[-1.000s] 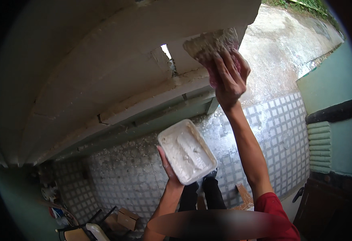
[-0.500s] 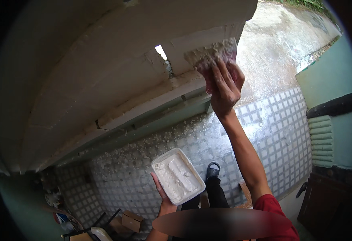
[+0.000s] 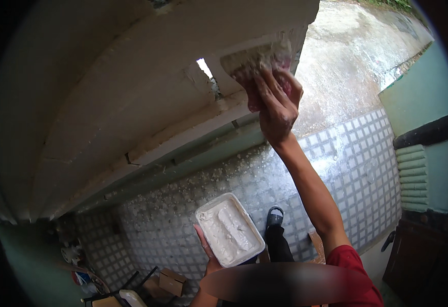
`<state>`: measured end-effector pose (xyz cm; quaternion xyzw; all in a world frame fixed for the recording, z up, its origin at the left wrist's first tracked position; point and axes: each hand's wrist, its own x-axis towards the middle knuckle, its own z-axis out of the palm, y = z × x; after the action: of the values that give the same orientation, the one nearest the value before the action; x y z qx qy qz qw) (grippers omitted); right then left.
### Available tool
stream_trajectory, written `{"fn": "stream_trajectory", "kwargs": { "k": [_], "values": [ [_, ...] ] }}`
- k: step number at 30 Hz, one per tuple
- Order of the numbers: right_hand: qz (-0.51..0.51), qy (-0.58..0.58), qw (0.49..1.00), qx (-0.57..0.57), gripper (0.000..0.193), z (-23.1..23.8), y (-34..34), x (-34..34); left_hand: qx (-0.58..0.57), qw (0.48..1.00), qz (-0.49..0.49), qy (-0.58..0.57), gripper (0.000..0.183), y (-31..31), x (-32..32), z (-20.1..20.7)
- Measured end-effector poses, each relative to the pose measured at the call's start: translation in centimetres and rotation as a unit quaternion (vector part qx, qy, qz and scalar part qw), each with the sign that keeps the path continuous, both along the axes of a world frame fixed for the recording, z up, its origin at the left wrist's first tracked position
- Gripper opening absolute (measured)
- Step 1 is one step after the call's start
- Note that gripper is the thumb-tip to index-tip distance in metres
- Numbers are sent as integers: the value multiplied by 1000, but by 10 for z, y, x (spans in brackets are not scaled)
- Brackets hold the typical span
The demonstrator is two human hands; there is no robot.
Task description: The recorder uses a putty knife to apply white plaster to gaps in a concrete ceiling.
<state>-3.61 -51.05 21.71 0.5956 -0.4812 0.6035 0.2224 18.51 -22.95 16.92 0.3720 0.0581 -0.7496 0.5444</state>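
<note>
My right hand [image 3: 280, 102], stretched up and away, is closed round a wide putty knife [image 3: 247, 64] with a reddish grip. Pale putty coats its broad blade, which lies at the cream plastered surface [image 3: 152, 82]; whether the whole edge touches is hard to see. Just left of the blade, a narrow slot lets daylight through [image 3: 204, 67]. Low in front of me, my left hand [image 3: 207, 249] supports a white rectangular tub [image 3: 249, 221] from its left side and below. Thick off-white putty [image 3: 226, 230] lies in it, with a smooth raised strip along the middle.
A ledge [image 3: 183, 128] runs along the plastered surface. Below is a tiled floor [image 3: 359, 158] spattered with pale bits. My sandalled foot [image 3: 274, 217] stands beside the tub. A cardboard box [image 3: 172, 282] sits at lower left; a green wall [image 3: 418, 82] rises at right.
My right hand has moved the putty knife slightly left and down, closer against the plastered surface. The tub in my left hand has shifted a little to the right and down.
</note>
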Motion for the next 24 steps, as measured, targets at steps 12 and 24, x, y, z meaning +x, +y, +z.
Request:
{"fn": "stream_trajectory", "kwargs": {
  "k": [12, 24],
  "values": [
    [17, 35, 993, 111, 34, -58, 17, -8, -1, 1000, 7, -1, 103, 16, 3, 4],
    [4, 6, 986, 165, 34, -43, 14, 3, -18, 1000, -19, 0, 108, 30, 13, -2]
  ]
}}
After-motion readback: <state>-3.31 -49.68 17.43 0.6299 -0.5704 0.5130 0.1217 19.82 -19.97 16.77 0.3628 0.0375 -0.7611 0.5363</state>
